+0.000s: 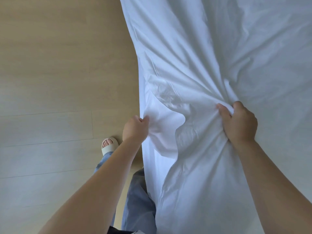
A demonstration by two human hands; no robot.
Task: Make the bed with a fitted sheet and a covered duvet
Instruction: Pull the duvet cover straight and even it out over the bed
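White wrinkled fabric bedsheet [219,48] spreads over the right side of the view and hangs down along its left edge beside the pale wood-plank floor [50,81], with creases fanning out from where it is gathered. Both hands are clamped on it, well apart: the left hand [135,129] pinches the hanging left edge with curled fingers, and the right hand [238,123] clutches a thick bunch of cloth farther in. Below the left forearm, a foot in a cream open-toe slipper [109,145] and light blue jeans [138,200] stand on the floor just beside the bedsheet.
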